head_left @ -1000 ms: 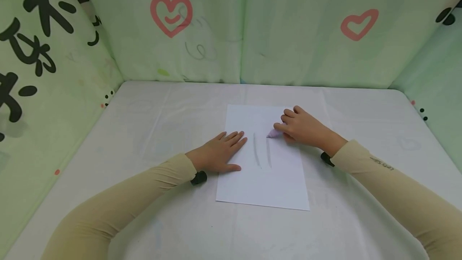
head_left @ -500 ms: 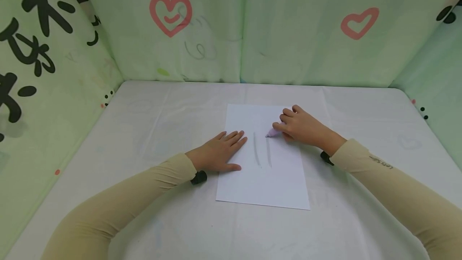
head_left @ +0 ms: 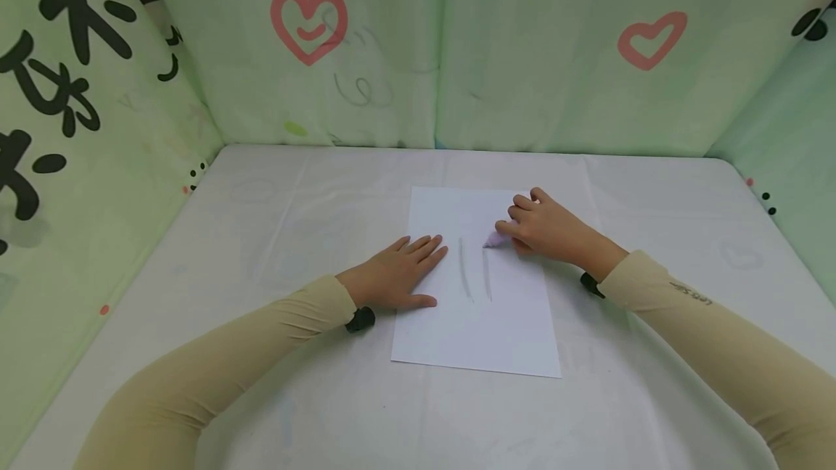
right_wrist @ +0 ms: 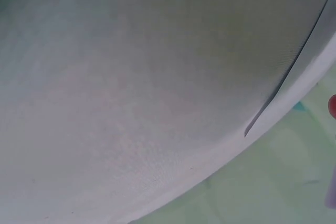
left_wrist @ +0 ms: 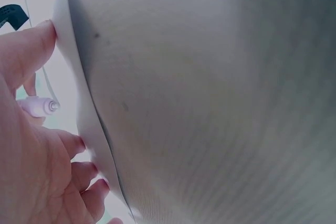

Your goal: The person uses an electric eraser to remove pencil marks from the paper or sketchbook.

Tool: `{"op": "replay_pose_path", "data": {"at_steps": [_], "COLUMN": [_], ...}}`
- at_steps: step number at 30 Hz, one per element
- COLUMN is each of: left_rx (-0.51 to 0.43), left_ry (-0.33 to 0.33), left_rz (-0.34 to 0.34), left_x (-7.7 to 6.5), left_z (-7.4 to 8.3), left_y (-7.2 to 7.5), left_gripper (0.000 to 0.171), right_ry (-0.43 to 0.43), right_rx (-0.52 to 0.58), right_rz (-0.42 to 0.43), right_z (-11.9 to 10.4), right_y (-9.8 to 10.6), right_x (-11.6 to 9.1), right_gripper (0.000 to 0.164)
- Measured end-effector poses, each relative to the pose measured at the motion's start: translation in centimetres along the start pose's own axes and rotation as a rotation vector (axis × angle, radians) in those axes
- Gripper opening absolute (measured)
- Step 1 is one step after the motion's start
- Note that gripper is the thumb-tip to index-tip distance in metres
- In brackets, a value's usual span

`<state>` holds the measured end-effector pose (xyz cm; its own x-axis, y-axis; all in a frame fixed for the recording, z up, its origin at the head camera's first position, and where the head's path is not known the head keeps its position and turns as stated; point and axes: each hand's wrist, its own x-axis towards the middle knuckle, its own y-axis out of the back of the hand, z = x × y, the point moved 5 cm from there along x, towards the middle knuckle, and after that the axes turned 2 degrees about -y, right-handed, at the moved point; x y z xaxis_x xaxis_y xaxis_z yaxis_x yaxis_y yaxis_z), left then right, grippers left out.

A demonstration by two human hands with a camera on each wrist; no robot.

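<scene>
A white sheet of paper (head_left: 477, 339) lies on the table with two grey strokes on it, a left stroke (head_left: 464, 270) and a right stroke (head_left: 486, 278). My left hand (head_left: 395, 280) rests spread and palm down over the sheet's left edge. With my right hand (head_left: 548, 229) I pinch a lilac marker pen (head_left: 496, 239), its tip at the upper end of the right stroke. The left wrist view shows the nozzle-like tip of that pen (left_wrist: 42, 106) beyond the left thumb. In the right wrist view, only a fingertip (right_wrist: 332, 107) and a lilac bit show at the right edge.
A white cloth covers the table (head_left: 294, 397). Green curtains (head_left: 522, 93) with red hearts and black characters stand behind it and at both sides. A black wrist camera (head_left: 361, 320) sits under the left cuff, another camera (head_left: 591, 286) under the right.
Almost nothing differs: the left hand stays in place, and the pen tip shifts only slightly around the top of the right stroke.
</scene>
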<state>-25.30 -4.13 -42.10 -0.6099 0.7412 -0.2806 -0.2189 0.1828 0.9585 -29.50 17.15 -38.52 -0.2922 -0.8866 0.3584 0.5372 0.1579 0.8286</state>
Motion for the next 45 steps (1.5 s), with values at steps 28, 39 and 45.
{"op": "replay_pose_path", "data": {"at_steps": [28, 39, 45], "left_rx": [-0.010, -0.012, -0.011], "left_ry": [-0.007, -0.004, -0.001], "left_rz": [0.016, 0.014, 0.009], "left_x": [0.01, -0.03, -0.05], "left_z": [-0.08, -0.08, -0.08], "left_y": [-0.16, -0.10, -0.07], "left_gripper": [0.085, 0.085, 0.085], "right_ry": [-0.123, -0.082, -0.071], "right_rx": [0.059, 0.023, 0.018], "right_rz": [-0.143, -0.094, -0.085], "right_z": [0.23, 0.29, 0.24], "right_y": [0.05, 0.09, -0.03], "right_x": [-0.49, -0.48, -0.43], "right_gripper": [0.025, 0.029, 0.031]}}
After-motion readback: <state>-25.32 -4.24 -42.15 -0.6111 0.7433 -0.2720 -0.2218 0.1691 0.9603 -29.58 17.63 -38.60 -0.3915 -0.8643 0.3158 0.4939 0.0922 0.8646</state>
